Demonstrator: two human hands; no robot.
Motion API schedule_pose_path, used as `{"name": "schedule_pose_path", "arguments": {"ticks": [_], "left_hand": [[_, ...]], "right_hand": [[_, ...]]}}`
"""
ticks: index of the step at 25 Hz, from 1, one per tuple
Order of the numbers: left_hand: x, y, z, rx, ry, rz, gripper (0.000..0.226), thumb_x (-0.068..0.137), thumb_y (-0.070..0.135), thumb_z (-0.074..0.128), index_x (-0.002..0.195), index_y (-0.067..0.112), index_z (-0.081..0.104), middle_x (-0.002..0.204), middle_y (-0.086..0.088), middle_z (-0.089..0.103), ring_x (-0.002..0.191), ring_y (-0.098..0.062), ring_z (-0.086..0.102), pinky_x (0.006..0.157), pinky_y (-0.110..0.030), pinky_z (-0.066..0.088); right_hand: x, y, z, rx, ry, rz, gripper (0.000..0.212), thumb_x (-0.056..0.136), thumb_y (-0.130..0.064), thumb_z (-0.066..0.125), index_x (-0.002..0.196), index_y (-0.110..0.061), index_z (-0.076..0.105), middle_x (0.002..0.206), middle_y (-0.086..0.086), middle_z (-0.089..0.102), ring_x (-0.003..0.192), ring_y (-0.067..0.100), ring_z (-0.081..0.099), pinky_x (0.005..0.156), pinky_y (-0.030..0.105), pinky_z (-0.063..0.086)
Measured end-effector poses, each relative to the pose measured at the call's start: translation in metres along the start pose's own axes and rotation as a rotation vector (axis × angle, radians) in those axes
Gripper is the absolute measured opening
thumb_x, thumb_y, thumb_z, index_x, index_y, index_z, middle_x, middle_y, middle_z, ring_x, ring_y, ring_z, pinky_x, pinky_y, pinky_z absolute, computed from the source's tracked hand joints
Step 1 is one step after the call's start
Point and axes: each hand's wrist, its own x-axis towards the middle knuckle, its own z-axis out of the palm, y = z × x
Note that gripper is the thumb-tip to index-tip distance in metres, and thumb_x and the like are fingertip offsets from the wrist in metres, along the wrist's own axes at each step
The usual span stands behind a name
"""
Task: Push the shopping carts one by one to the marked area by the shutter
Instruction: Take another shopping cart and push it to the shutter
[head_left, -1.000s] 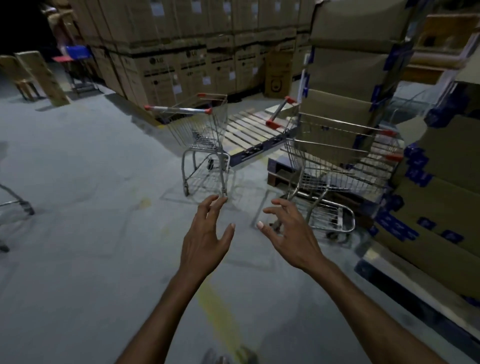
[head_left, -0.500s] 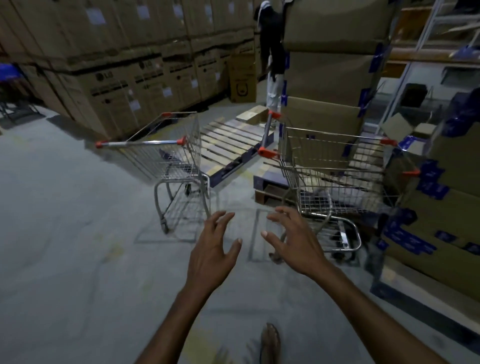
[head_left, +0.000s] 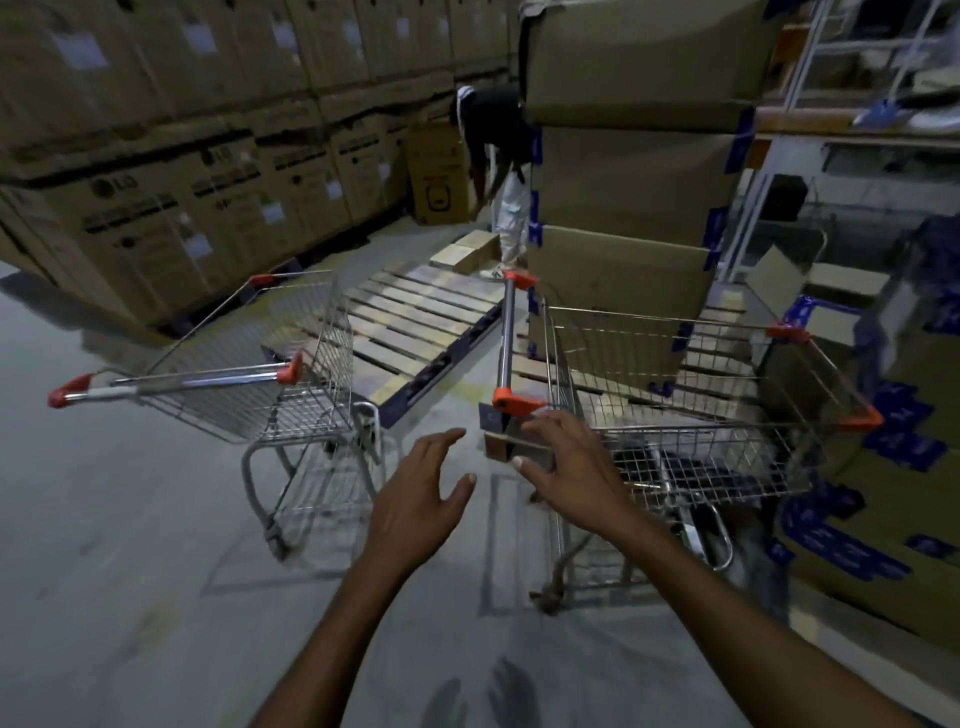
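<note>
Concrete floor (head_left: 104, 545) — bearing left cart (head_left: 249, 400), right cart (head_left: 701, 452), wooden pallet (head_left: 415, 322), stacked cartons (head_left: 182, 208).

2 carts (head_left: 249, 384) (head_left: 675, 395) stand side by side before a pallet (head_left: 415, 322).

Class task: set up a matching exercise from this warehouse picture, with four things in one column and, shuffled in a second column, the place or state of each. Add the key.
Things
1. left cart
2. right cart
3. wooden pallet
4. right hand

Places or states
A. flat on the floor behind both carts
B. open, fingers spread, holding nothing
C. furthest left, handle bar running across the view
D. beside the stacked cardboard boxes, handle bar pointing away from the camera

Pairs: 1-C, 2-D, 3-A, 4-B
</note>
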Motion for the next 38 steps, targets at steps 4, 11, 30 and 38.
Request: {"name": "schedule_pose_path", "arguments": {"ticks": [4,11,30,38], "left_hand": [[0.065,-0.027,0.022,-0.016,-0.092,0.035,0.053,0.096,0.044,0.062,0.145,0.042,0.041,0.141,0.02,0.046,0.122,-0.001,0.052,0.081,-0.024,0.047],[0.176,-0.086,0.061,-0.066,-0.3,0.193,0.057,0.093,0.025,0.064,0.14,0.043,0.038,0.138,0.015,0.049,0.118,-0.01,0.056,0.084,-0.037,0.055],[0.213,-0.131,0.084,0.108,-0.519,0.594,0.072,0.086,0.024,0.069,0.15,0.04,0.038,0.158,0.0,0.031,0.142,-0.024,0.034,0.105,-0.044,0.045],[0.1,-0.108,0.063,0.189,-0.588,0.723,0.087,0.087,0.037,0.066,0.156,0.047,0.015,0.165,0.008,0.018,0.152,-0.025,0.012,0.117,-0.051,0.019]], "right_hand": [[0.053,0.014,0.017,-0.056,-0.011,0.029,0.045,0.09,-0.056,0.061,0.131,-0.04,0.051,0.134,-0.015,0.046,0.121,0.012,0.046,0.097,0.04,0.047],[0.13,0.021,0.071,-0.174,-0.002,0.173,0.054,0.09,-0.063,0.057,0.134,-0.034,0.047,0.133,-0.007,0.053,0.12,0.015,0.048,0.101,0.04,0.044],[0.068,-0.036,0.103,-0.448,0.025,0.6,0.041,0.094,-0.041,0.056,0.132,-0.027,0.049,0.094,-0.003,0.068,0.091,0.02,0.063,0.101,0.042,0.042],[-0.03,-0.076,0.071,-0.591,-0.141,0.896,0.023,0.086,-0.024,0.061,0.109,-0.019,0.064,0.107,0.003,0.071,0.103,0.026,0.067,0.099,0.036,0.041]]}}
